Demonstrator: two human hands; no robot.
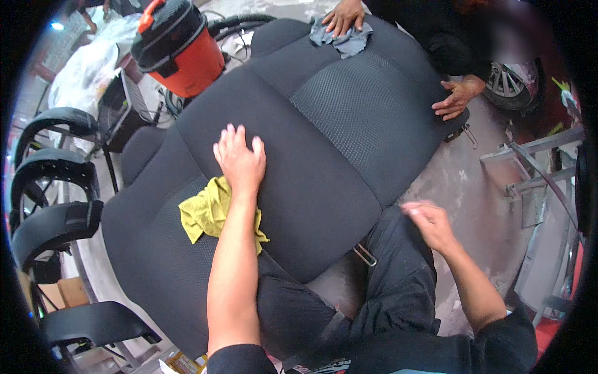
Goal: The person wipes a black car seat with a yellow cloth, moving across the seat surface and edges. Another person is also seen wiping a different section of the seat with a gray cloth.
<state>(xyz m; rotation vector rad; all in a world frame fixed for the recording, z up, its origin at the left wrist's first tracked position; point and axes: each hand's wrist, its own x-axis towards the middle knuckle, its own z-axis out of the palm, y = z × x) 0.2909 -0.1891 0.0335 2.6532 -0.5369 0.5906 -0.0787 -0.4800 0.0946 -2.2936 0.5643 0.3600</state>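
Observation:
A wide dark grey car seat back [299,209] with textured panels lies in front of me. My left hand [242,159] is open, its palm flat on the smooth fabric in the middle and its fingers pointing away. Under my left forearm lies a crumpled yellow cloth [208,210], apart from the fingers. My right hand [431,224] is over my right knee near the seat's right edge. Its fingers are closed together in a pinch, and anything between them is too small to make out. A metal loop [365,255] sticks out of the near edge.
Across the seat, another person's hand [341,17] presses a grey cloth [349,43] on it, while their other hand [458,98] rests at its edge. An orange-black vacuum cleaner [190,65] stands far left. Black curved parts [59,230] line the left; a metal frame [536,149] stands right.

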